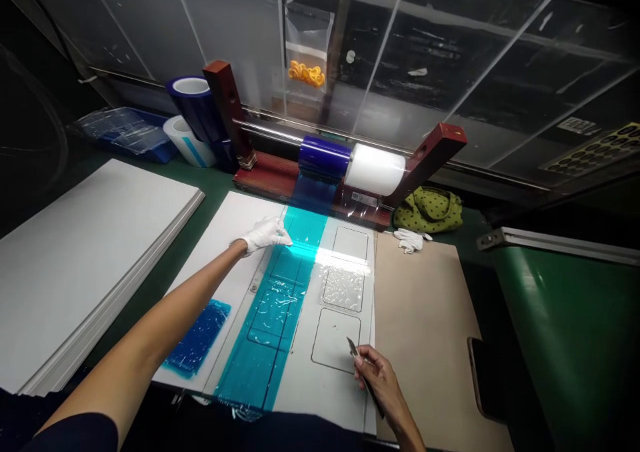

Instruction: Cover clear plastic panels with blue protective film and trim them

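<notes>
Our left hand (261, 235), gloved and open, lies palm down with its fingertips on the left edge of the blue film (273, 312), ahead of us. Our right hand (374, 372), bare, grips a knife (356, 357) just right of the film, nearer us. The film's long axis runs from the roll (325, 157) toward us along a white panel (240, 219), passing between the hands. The left hand is the one touching it.

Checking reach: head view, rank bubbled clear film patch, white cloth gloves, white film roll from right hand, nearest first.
1. Bubbled clear film patch, on white panel, ahead.
2. White cloth gloves, on tan board.
3. White film roll, on wooden stand.
</notes>
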A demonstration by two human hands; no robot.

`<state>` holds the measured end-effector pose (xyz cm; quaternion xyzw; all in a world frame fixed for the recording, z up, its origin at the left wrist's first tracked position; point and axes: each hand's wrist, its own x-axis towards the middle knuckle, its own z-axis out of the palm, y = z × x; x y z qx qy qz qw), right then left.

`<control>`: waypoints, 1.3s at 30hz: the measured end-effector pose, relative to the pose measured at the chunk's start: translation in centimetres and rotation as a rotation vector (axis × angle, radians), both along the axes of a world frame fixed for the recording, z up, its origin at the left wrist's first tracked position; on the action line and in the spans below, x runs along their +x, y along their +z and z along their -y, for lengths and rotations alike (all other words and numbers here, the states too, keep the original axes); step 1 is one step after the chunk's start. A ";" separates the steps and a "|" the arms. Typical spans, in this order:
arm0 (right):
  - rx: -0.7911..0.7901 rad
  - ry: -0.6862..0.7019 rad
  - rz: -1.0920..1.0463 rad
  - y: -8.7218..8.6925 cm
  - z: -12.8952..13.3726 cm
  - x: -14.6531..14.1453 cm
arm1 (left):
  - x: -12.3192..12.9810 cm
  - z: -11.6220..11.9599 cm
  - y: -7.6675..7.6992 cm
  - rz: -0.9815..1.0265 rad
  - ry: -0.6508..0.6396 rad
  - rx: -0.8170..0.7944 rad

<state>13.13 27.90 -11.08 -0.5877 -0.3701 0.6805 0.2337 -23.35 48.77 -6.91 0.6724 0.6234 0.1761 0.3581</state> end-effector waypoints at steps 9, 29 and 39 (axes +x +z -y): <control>0.096 0.106 0.168 1.5 0.0 -1.3 | -0.3 3.0 1.3 -0.147 0.244 0.155; 0.987 1.361 0.848 2.4 -3.2 -18.1 | 4.5 31.0 -6.3 -0.520 0.528 -0.016; 1.062 1.459 0.850 2.0 -3.3 -20.7 | 3.6 35.8 -5.3 -0.067 1.157 -0.062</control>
